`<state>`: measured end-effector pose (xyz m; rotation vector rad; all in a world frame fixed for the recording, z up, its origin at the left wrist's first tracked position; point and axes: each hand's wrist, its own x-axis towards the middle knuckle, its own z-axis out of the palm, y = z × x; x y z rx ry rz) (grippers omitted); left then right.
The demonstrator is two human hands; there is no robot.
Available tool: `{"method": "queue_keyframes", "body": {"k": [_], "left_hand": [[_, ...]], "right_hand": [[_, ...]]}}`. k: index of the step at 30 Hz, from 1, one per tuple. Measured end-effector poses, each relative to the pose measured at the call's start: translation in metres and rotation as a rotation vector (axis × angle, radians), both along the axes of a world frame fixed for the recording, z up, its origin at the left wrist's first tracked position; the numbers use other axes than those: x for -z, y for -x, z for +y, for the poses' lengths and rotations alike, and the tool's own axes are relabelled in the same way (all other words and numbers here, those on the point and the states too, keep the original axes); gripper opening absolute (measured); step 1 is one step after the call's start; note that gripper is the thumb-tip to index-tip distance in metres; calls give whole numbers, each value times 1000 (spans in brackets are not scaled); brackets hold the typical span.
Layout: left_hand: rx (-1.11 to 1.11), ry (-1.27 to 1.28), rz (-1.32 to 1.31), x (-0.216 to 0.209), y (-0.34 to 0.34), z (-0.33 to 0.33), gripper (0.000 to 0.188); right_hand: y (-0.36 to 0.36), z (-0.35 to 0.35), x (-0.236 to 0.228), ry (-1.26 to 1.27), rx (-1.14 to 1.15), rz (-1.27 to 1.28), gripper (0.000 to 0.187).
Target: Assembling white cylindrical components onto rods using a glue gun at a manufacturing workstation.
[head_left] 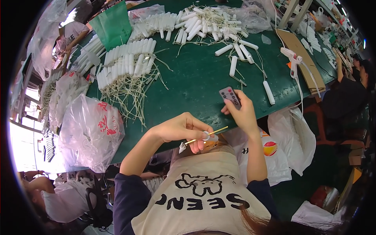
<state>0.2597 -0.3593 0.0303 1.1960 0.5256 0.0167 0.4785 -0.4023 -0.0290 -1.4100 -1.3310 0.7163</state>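
Note:
My left hand [184, 131], near the table's front edge, pinches a thin yellow strip [222, 129] that runs slantwise through the fingers. A small white ring [206, 136] shows at the fingertips, and a small white piece [182, 147] hangs at the strip's lower left end. In my right hand [244, 111] is a small grey remote control [230, 97], its dark buttons and one red button facing up. The thumb lies along its lower edge. To the right of this hand, a single white tube [269, 93] lies on the green table [188, 86].
Rows of white tubes with pale wires [129, 64] lie at left, and a heap of tubes [203, 25] at the back. A white glue gun [293, 58] rests by a cardboard strip [303, 64]. Plastic bags [88, 131] bulge at the left edge. Other people sit nearby.

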Motion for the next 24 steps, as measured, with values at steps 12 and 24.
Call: {"method": "queue_keyframes", "body": {"k": [12, 24], "left_hand": [[41, -16, 41, -3, -7, -1, 21], [27, -26, 49, -5, -6, -1, 22]], "right_hand": [[-8, -21, -16, 209, -62, 155, 30], [-4, -6, 5, 80, 112, -38, 36]]}}
